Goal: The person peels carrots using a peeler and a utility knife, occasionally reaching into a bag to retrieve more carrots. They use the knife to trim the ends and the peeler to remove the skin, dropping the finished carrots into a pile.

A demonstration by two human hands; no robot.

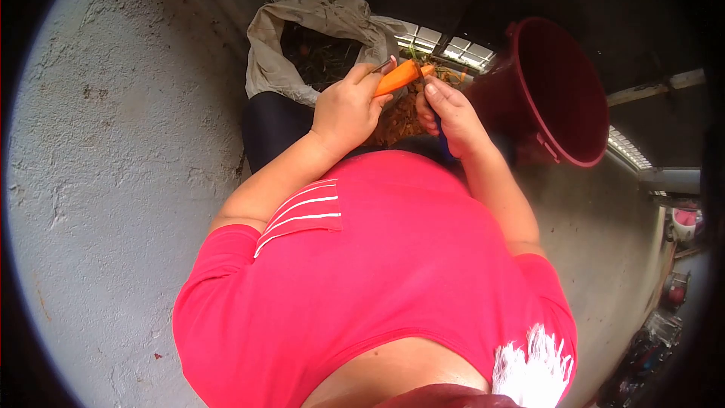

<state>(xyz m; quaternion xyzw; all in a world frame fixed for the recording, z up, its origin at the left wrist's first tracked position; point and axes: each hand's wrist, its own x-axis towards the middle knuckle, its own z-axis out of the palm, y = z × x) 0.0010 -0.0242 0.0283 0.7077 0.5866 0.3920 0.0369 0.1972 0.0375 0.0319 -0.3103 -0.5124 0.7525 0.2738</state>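
Note:
My left hand [349, 108] is closed around an orange carrot [396, 78], held slanted in front of my body. A thin dark strip sticks out by the fingers of that hand; I cannot make out what it is. In my right hand [455, 115] is a knife with a blue handle [444, 140]. Its dark, narrow blade [419, 69] lies across the carrot near the right end, and the right thumb is close to that end. Beneath the hands are orange-brown scraps [399, 121], partly hidden by the hands and carrot.
A whitish woven sack [264, 45] stands open beyond my left hand, with dark plant matter inside. To the right, a dark red bucket [521, 94] leans with its mouth facing right. A rough grey wall [121, 181] rises on the left. Assorted items lie along the far right.

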